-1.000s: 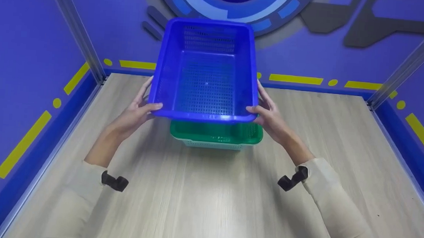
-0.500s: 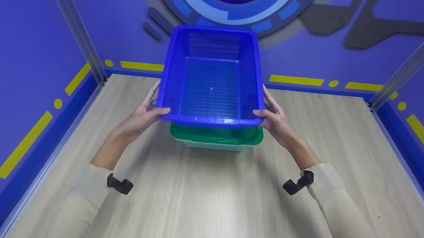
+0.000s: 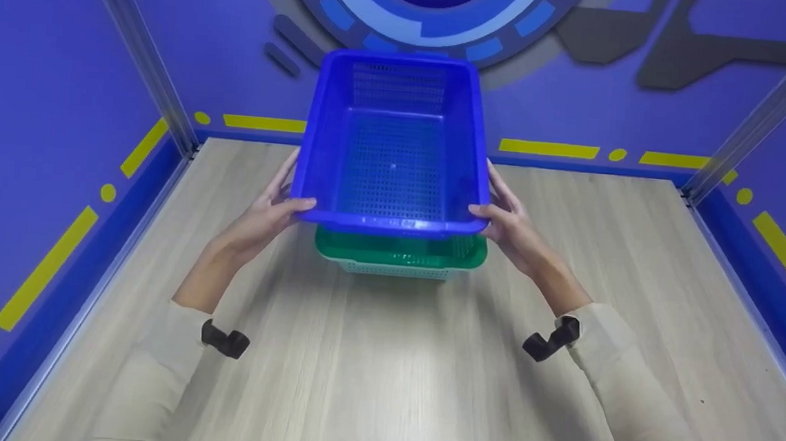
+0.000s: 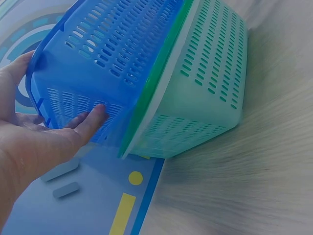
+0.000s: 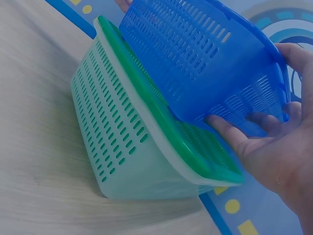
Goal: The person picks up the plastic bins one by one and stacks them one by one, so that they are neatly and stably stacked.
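Now the left hand [image 3: 265, 215] and right hand [image 3: 514, 225] grip the blue basket [image 3: 395, 144] by its side rims, thumbs hooked over. It sits partly inside the green basket [image 3: 401, 252].

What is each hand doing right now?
Left hand: grips the blue basket by its left rim.
Right hand: grips its right rim.

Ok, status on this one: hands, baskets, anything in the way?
Left hand and right hand grip blue basket by its sides. Basket tilted, partly inside green basket on table. Nothing in the way.
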{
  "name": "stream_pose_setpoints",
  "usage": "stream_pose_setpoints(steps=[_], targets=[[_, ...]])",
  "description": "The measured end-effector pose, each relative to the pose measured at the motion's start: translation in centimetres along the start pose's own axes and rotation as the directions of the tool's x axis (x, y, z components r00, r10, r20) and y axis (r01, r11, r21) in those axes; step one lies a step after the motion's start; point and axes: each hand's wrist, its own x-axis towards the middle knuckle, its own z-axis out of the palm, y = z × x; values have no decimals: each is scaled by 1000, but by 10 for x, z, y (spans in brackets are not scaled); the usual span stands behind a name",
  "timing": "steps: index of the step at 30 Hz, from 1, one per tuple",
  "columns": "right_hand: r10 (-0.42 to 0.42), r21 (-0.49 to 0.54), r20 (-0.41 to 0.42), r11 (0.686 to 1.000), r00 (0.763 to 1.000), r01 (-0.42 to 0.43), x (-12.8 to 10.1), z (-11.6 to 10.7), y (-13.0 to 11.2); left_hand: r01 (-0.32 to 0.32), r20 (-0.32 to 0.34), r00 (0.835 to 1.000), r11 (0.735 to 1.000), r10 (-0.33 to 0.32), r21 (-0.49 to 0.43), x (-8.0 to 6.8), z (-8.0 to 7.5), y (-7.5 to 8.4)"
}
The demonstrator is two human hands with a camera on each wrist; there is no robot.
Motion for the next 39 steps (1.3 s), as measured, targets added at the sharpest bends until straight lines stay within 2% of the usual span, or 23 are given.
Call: stream_pose_setpoints(steps=[4, 14, 19, 25, 32, 39], targets=[[8, -14, -5, 1000, 1000, -8, 1, -2, 2, 1, -5, 1000, 1000, -2, -18, 1, 0, -2], [32, -1, -2, 999, 999, -32, -1, -6, 8, -5, 7, 1000, 1000, 5, 7, 6, -1, -11], [50, -5, -26, 999, 998, -50, -5, -9, 11, 8, 7, 1000, 999, -9, 40, 12, 0, -14], [59, -7, -12, 998, 998, -59, -5, -12, 12, 39, -6, 999, 997, -38, 69, 12, -1, -19], [87, -176, -55, 980, 995, -96, -8, -22, 10, 67, 0, 998, 995, -67, 68, 18, 3, -31], [86, -284, -72, 953, 994, -103, -10, -32, 17, 87, -6, 996, 993, -87, 81, 21, 4, -42]])
